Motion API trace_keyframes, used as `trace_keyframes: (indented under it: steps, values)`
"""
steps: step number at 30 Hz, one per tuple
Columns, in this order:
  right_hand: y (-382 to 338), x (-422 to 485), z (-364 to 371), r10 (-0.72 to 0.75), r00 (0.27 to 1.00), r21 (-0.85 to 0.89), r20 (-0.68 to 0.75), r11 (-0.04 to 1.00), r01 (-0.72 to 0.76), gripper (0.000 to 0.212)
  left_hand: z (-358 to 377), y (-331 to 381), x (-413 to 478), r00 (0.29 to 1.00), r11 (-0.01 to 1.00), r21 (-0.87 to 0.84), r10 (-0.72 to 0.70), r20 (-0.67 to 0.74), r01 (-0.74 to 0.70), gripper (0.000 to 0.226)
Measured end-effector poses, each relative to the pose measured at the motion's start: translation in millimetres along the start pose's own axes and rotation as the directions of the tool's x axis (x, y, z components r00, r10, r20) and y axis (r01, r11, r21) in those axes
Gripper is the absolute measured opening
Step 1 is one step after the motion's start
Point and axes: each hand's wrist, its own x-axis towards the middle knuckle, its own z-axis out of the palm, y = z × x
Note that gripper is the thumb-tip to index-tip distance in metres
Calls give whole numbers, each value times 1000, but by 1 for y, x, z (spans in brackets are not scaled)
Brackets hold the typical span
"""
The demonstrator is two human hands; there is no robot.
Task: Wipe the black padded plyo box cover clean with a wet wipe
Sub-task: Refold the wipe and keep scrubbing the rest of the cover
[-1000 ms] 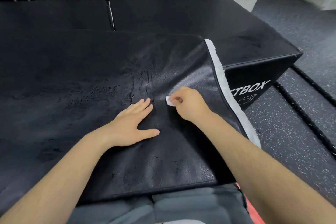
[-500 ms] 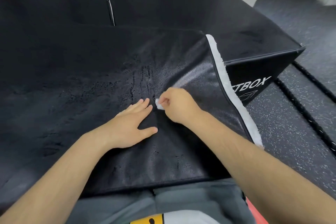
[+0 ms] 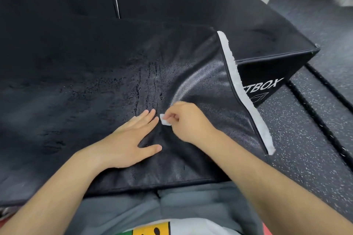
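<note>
The black padded cover (image 3: 95, 91) is lying flat before the person; it is likely soft and creasing. The left hand (image 3: 131, 139) is pressing flat, fingers spread. The right hand (image 3: 188, 122) is pinching the limp wet wipe (image 3: 164, 121) against it.

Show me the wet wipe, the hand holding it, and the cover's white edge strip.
wet wipe (image 3: 165, 121): head view, the white corner showing beyond the fingers.
right hand (image 3: 189, 124): head view, back of the hand.
white edge strip (image 3: 246, 99): head view, middle of the strip.
</note>
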Motion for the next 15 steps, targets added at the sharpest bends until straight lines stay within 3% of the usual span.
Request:
trace_keyframes:
  steps: [5,7,10,15]
  values:
    - [23,32,-13,166,970,-79,-177,980,-182,19,0,-1,0,1000,1000,10,13,-7,-13,87]
    - [7,20,2,101,984,-104,-149,988,-117,17,2,0,-1,1000,1000,19,9,-12,-8,88]
    - [-5,-9,13,-19,998,-8,-60,1000,18,16,4,1,-1,1000,1000,23,4,-18,-4,87]
    - [19,14,-9,149,974,-49,-173,986,-159,17,5,3,-3,1000,998,59,0,-30,2,83]
